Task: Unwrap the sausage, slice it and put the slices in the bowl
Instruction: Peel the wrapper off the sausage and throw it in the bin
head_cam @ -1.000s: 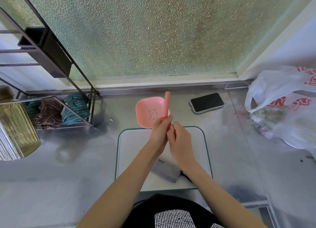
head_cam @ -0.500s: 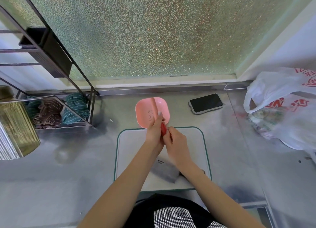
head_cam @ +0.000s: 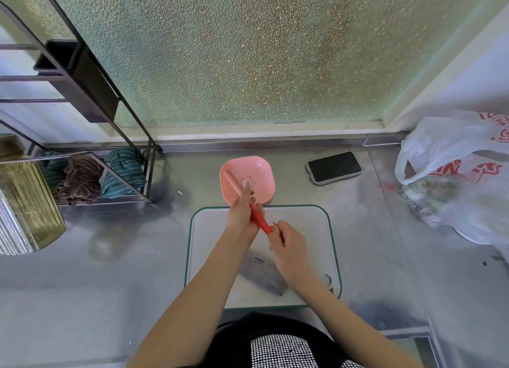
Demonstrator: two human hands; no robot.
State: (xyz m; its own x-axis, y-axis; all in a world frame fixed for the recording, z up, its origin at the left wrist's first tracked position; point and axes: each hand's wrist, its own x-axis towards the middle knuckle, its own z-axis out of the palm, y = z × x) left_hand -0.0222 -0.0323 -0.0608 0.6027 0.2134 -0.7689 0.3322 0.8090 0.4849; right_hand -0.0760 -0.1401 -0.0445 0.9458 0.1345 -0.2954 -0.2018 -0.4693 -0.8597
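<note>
— Any writing you can actually read here?

— Very little. The cleaver blade (head_cam: pixel 260 274) lying on the cutting board (head_cam: pixel 311 229) carries a small dark mark in two lines near its top edge, but the letters are too small and blurred to make out.

— And the bag on the right?

— The white plastic bag (head_cam: pixel 454 158) has large red printing. The characters are creased and cut off by the frame edge, so no word reads whole.

— The bowl?

— The pink bowl (head_cam: pixel 261 174) has only a line drawing of a little bear (head_cam: pixel 248 180), no lettering. The phone (head_cam: pixel 334 166) has a dark screen with nothing on it.
</note>
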